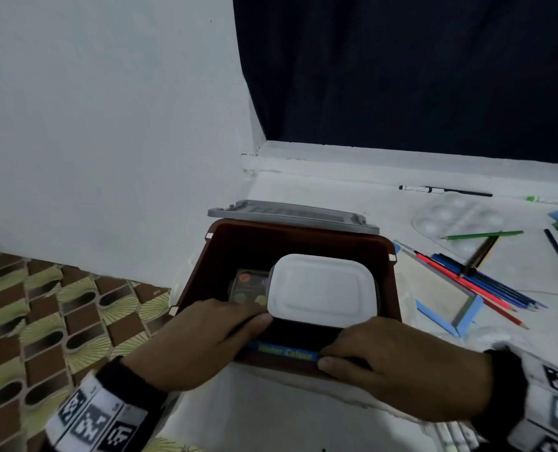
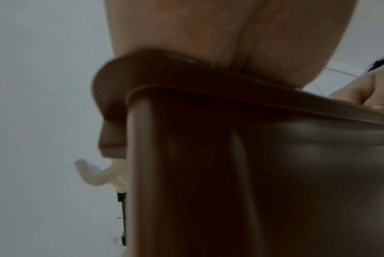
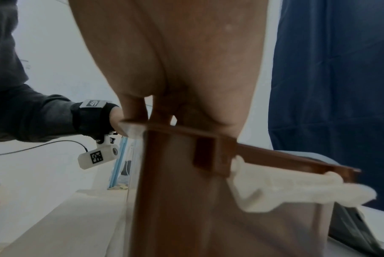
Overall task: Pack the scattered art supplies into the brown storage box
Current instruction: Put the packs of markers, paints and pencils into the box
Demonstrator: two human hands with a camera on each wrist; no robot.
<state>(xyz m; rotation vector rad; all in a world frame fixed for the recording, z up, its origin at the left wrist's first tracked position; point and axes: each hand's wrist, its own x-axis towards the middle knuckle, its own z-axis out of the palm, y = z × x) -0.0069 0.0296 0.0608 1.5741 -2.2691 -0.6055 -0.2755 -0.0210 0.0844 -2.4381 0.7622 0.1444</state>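
A: Left hand, grip entry: fingers curled over the near rim of the brown storage box, thumb lying along the inner edge by the blue water colour box. Its wrist view shows the palm pressed onto the rim at the box's corner.

B: Right hand?

A: Grip closed on the same item: fingers folded over the right end of the water colour box, thumb tip on its front edge. How firmly the left thumb pinches it is hard to tell, the view being blurred.

B: Location of that box?

A: Standing on edge against the near inner wall of the storage box, printed side up.

B: Contents already in the storage box?

A: One white lidded container, flat, centre right. One clear paint case with round colour pans, touching it on the left.

B: Outside the box?

A: Grey lid behind the far rim. On the white surface to the right: colour pencils in a loose bundle, a green pencil lying across a clear palette, a blue-edged tray, a marker near the wall.
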